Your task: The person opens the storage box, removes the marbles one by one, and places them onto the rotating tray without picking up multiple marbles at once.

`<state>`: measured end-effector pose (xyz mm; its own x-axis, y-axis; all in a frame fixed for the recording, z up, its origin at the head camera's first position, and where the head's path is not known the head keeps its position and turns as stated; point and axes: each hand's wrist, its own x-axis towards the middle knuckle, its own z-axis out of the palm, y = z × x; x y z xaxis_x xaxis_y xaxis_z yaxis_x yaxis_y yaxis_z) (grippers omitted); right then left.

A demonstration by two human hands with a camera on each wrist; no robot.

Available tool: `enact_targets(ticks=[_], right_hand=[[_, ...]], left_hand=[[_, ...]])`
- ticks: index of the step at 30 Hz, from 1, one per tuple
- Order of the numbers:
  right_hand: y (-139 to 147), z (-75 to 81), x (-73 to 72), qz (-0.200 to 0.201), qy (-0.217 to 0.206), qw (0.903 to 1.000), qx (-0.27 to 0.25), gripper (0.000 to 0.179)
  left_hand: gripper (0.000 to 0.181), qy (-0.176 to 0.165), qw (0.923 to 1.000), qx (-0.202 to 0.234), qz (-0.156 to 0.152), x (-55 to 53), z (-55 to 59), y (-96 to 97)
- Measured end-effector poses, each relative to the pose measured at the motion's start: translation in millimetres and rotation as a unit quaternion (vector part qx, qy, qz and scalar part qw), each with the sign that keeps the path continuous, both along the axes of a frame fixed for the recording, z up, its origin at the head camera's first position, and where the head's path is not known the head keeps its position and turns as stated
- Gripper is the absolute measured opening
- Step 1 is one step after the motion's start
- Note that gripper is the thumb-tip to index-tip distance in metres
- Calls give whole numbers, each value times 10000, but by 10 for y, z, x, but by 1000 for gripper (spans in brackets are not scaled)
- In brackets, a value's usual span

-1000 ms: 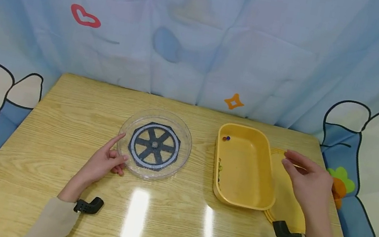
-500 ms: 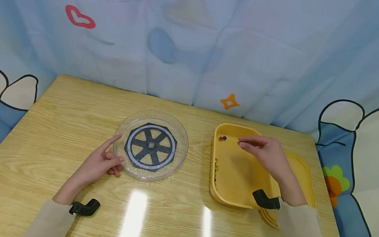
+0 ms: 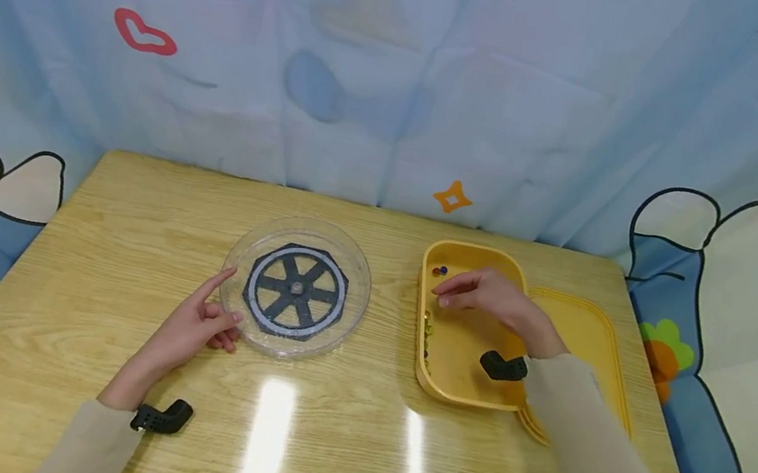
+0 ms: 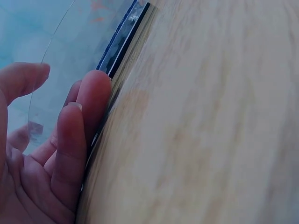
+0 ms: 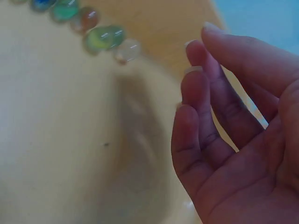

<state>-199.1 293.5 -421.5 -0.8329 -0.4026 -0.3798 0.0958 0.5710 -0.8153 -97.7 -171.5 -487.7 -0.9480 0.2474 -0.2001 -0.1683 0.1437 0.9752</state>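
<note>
A clear round dish (image 3: 354, 308) shows a dark, octagon-edged frame (image 3: 276, 284) with spokes and a pale ring at its middle. My left hand (image 3: 183, 333) touches the dish's left rim with thumb and index finger spread; its lower fingers curl beside the edge, near the tabletop. Over the yellow tub (image 3: 469, 375) hovers my right hand (image 3: 486, 296), fingers loosely bent, nothing visible between the tips. Several glass marbles (image 5: 98, 39) lie along the tub's left wall, just ahead of those fingertips. A red and a blue marble (image 3: 444, 270) sit in the back left corner.
A yellow lid (image 3: 586, 332) lies flat right of the tub, partly hidden by the tub and right forearm. Beneath everything is a wooden table (image 3: 144, 229). A patterned blue curtain (image 3: 365, 141) hangs along its back edge.
My right hand has moved left from above the lid into the space over the tub, towards the marbles. My left hand stays at the dish's rim. The head view has shifted slightly.
</note>
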Motion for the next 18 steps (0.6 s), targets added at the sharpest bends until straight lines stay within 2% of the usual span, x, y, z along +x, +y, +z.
enact_targets(ticks=[6,9,14,18], right_hand=[[-25,-179,-24,277,-98,9994,195,26],[-35,-234,-9,395,-94,9989,233,28],[-52,-291,0,358,-49,9987,350,32],[-96,-268,10,403,46,9974,590,33]], left_hand=[[76,-34,10000,-64,-13,11,6,7],[76,-47,10000,-15,-10,19,12,6],[76,25,10000,65,-9,20,-2,-8],[76,66,9999,109,-16,20,-25,-16]])
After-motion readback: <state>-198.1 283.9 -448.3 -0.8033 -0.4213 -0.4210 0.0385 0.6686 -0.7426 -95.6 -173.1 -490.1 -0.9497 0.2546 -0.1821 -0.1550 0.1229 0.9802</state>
